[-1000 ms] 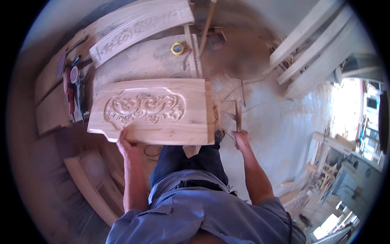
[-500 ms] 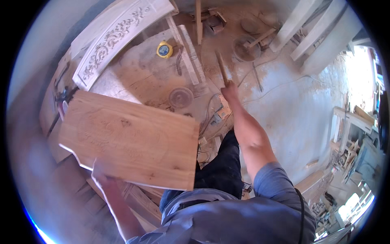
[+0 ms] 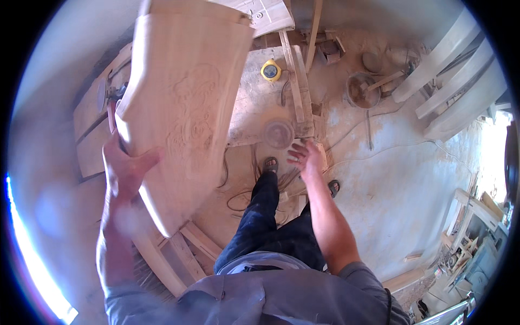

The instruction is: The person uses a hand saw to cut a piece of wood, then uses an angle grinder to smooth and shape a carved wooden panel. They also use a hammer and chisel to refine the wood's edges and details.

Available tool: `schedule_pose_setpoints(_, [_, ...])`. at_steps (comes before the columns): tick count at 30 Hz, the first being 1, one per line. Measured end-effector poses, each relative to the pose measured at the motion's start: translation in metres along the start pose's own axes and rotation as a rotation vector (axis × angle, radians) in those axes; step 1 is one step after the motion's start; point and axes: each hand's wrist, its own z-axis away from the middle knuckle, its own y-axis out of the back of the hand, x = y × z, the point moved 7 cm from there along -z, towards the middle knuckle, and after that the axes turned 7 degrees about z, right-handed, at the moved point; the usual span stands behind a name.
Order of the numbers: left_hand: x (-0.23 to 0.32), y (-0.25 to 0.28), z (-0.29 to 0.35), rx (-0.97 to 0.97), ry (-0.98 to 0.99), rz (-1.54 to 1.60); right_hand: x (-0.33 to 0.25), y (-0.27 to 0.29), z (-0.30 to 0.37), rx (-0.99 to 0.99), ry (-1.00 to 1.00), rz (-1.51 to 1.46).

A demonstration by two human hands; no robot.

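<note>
Pale wood fills much of the upper left of the frame: a carved panel (image 3: pixel 200 135), slightly blurred, tilted with its long sides running up and down the view and faint scrollwork on its face. The left hand (image 3: pixel 124 165), left of centre, is closed around the panel's left edge, thumb laid over the face; its fingers are partly hidden behind the wood. The right hand (image 3: pixel 307 158), just right of centre, is loosely open with its fingers apart and bent, and no object shows in its grasp. Close to its fingertips in the view is a round, translucent dish (image 3: pixel 278 134). Above that, in the upper middle, a yellow tape measure (image 3: pixel 270 70) lies on a dusty worktop (image 3: pixel 252 111). A second carved board (image 3: pixel 268 16) shows at the top edge, partly behind the panel. Toward the upper right are a round bucket (image 3: pixel 357 97) and long pale beams (image 3: pixel 439 54); at lower left, wooden frame pieces (image 3: pixel 160 265) lie below the panel
</note>
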Motion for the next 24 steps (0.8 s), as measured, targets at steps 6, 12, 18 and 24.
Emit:
schedule_pose_setpoints(6, [0.042,-0.016,-0.025,-0.193,-0.185,-0.617,0.015,-0.057,0.015,-0.052,-0.021,0.176])
schedule_pose_setpoints(12, [0.018,-0.065,-0.037,-0.291,-0.407,-0.669,-0.008,-0.038,0.027,-0.015,0.169,0.333])
schedule_pose_setpoints(18, [0.007,-0.056,-0.032,-0.233,-0.560,-0.597,-0.046,0.007,0.045,0.102,0.267,0.355])
schedule_pose_setpoints(24, [-0.012,-0.013,0.028,0.220,-0.752,-0.417,-0.065,-0.004,0.080,0.182,0.110,0.318])
